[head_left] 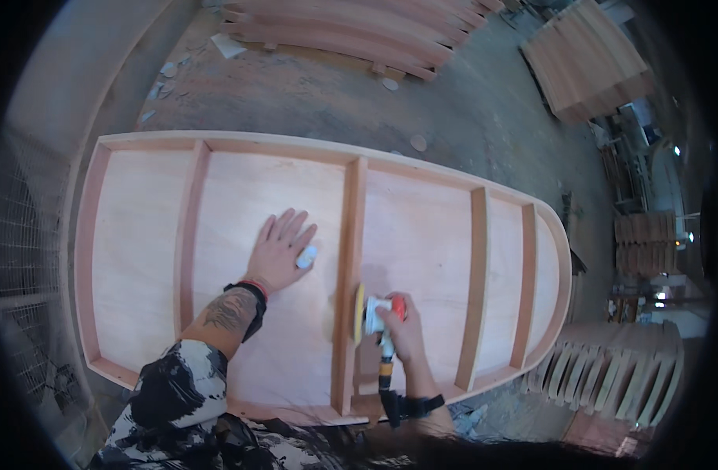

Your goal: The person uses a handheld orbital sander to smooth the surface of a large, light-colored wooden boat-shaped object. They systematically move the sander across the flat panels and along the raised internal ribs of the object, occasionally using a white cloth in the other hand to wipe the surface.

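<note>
A long wooden frame [280,147] with one rounded end and several cross dividers lies before me, backed by a pale board [265,345]. My left hand [274,252] rests flat on that board, fingers stretched out. Something small and white [306,256] shows at its thumb; whether it is a wrap or a loose thing I cannot tell. In my right hand [408,333] is a hand-held disc sander [376,312] with a red top and a hose fitting below. Its yellow pad stands upright against the right side of the middle divider [352,235].
Stacked wooden panels [351,35] lie beyond the frame, with another wood stack [586,59] at the far right. Curved wooden pieces [609,372] stand at the right. Wire mesh [26,235] runs along the left. Round discs [418,142] are scattered on the floor.
</note>
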### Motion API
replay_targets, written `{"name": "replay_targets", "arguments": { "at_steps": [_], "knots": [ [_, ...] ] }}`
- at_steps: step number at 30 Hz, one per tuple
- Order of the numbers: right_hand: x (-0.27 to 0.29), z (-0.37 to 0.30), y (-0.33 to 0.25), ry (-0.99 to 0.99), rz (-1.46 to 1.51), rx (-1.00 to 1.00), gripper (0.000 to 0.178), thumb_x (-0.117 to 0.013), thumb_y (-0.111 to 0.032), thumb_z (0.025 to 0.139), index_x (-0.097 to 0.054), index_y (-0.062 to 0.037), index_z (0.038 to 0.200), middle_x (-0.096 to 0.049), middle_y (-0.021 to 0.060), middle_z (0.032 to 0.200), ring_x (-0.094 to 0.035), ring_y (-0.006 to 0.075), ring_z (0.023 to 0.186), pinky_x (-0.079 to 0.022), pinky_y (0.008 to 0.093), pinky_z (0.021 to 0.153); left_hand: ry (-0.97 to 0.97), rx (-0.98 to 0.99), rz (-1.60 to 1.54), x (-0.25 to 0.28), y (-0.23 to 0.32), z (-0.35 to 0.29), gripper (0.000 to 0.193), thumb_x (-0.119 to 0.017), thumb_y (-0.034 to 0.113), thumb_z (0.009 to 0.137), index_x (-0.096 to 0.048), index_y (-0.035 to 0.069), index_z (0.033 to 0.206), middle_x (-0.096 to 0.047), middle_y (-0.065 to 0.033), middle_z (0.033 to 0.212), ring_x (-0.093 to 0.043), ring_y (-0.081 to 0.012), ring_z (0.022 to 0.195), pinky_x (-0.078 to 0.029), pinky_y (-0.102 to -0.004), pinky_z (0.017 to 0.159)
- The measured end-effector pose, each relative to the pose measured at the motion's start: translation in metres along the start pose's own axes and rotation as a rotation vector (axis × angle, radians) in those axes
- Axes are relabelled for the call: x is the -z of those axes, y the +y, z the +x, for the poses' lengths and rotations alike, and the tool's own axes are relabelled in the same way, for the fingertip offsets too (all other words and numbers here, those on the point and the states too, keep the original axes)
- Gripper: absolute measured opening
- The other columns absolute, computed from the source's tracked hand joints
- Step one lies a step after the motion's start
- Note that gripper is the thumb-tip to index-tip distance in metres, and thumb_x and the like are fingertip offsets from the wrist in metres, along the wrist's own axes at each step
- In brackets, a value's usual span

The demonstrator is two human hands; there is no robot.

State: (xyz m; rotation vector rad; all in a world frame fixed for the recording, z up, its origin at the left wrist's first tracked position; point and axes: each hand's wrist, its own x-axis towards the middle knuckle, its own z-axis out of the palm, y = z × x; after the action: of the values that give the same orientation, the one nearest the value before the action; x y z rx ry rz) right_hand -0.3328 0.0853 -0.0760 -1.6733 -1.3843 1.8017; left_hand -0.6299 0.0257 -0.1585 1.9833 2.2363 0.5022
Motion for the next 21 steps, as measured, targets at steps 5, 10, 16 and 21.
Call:
{"name": "replay_targets", "arguments": {
  "at_steps": [5,10,16,21],
  "knots": [
    [0.017,-0.093,0.071,0.062,-0.108,-0.038,0.038,-0.079,-0.019,0.09,-0.061,-0.005,0.121,-0.07,0.0097,0.112,-0.068,0.0162,0.092,-0.058,0.0307,0.077,0.036,-0.03,-0.003,-0.006,0.003,0.002,0.059,-0.064,0.038,0.093,-0.057,0.017,0.147,-0.044,-0.0121,0.16,-0.034,-0.0345,0.152,-0.024,-0.054,0.125],
    [0.023,-0.152,0.09,0.021,-0.084,-0.175,0.042,-0.08,-0.02,0.09,-0.061,-0.0036,0.124,-0.069,0.0092,0.113,-0.066,0.0179,0.102,-0.056,0.0339,0.091,0.024,-0.027,0.047,-0.008,-0.002,0.0,0.061,-0.065,0.04,0.093,-0.055,0.018,0.149,-0.042,-0.0106,0.161,-0.032,-0.0317,0.153,-0.022,-0.0534,0.126],
    [0.035,-0.126,0.098,-0.08,0.135,-0.142,0.041,-0.08,-0.016,0.09,-0.061,-0.0039,0.124,-0.067,0.0091,0.111,-0.067,0.0171,0.096,-0.058,0.0325,0.082,0.003,-0.047,0.047,-0.012,0.003,0.005,0.062,-0.064,0.04,0.094,-0.052,0.017,0.151,-0.042,-0.0121,0.161,-0.032,-0.0348,0.152,-0.023,-0.0553,0.125],
    [0.028,-0.029,0.058,-0.184,0.236,-0.09,0.035,-0.079,-0.019,0.091,-0.061,-0.0045,0.118,-0.067,0.0077,0.104,-0.066,0.0158,0.091,-0.057,0.0333,0.078,-0.062,-0.031,0.083,-0.014,0.008,0.003,0.063,-0.063,0.038,0.092,-0.054,0.015,0.15,-0.042,-0.0137,0.161,-0.032,-0.0367,0.152,-0.022,-0.0576,0.124]
  ]
}}
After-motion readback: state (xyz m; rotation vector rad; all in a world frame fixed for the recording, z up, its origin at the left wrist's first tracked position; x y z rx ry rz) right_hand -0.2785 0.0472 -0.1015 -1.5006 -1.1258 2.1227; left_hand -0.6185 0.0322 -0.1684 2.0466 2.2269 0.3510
